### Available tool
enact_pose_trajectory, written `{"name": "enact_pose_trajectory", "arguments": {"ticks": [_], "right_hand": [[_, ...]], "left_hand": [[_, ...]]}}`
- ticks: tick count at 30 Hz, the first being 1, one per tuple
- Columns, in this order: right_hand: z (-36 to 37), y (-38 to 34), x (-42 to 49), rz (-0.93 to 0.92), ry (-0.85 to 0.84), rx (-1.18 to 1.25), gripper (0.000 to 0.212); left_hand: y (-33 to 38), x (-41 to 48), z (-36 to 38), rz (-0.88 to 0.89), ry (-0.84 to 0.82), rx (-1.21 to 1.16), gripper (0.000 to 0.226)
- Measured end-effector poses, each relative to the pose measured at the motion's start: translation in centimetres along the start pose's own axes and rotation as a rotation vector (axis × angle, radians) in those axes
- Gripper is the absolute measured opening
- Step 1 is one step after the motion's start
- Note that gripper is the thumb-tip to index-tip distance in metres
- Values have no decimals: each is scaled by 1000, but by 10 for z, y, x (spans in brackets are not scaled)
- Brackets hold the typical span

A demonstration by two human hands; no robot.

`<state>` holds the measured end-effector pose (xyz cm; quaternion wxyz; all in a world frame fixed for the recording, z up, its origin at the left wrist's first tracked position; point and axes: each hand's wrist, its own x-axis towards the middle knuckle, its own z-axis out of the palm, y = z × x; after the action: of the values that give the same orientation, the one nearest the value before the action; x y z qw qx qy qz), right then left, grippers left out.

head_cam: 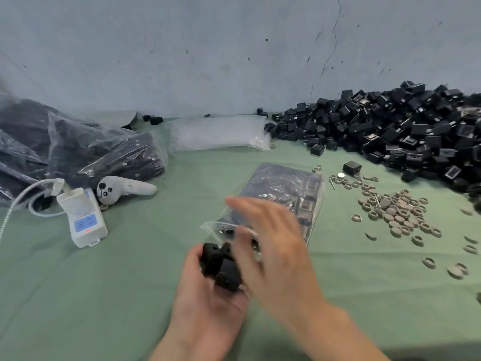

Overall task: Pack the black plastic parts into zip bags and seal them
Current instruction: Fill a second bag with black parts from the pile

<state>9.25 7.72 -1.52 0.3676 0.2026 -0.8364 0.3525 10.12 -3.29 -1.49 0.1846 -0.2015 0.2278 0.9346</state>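
A few black parts sit in the left hand. Its palm faces up and its thumb and fingers curl round them. Just past them lies the bag, flat on the green cloth. It is already partly full of dark parts, and its mouth points at the hands. The right hand is above the bag's mouth. It is blurry, but its fingers look spread out, and I see nothing in it.

I think the step now is getting these parts into the bag. It would go best if the right hand lifts the top lip so the mouth stays wide. Then the left hand can tip the parts in deep, so none block the zip.

The big pile of black parts is at the right, against the wall. Grey rings lie scattered near it. Empty bags are stacked at the back. Full bags are heaped at the left, with a white controller and a white box with a cord beside them. The wall is pale blue, with a crack and some marks.
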Motion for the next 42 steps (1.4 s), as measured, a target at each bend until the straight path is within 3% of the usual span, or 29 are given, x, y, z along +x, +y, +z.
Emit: {"name": "enact_pose_trajectory", "arguments": {"ticks": [3, 8, 10, 14, 19, 28, 36, 42], "right_hand": [[-19, 27, 0, 134, 58, -141, 35], [-32, 47, -20, 143, -262, -292, 40], [-32, 52, -20, 135, -296, -363, 37], [-28, 56, -21, 131, -176, -349, 19], [-26, 58, -20, 136, 6, -315, 12], [-29, 61, -22, 90, 49, -266, 10], [-27, 60, -21, 88, 49, -252, 11], [-29, 60, -21, 81, 71, -257, 9]], "left_hand": [[2, 9, 2, -89, 81, 95, 38], [-2, 27, 12, -116, 70, 391, 54], [0, 33, 16, -84, 63, 488, 52], [0, 32, 20, -60, -49, 556, 39], [-19, 35, 28, 62, 9, 456, 13], [-32, 45, 41, 199, -54, 281, 9], [-33, 42, 26, 310, 18, 376, 6], [-30, 43, 15, 290, 125, 637, 16]]}}
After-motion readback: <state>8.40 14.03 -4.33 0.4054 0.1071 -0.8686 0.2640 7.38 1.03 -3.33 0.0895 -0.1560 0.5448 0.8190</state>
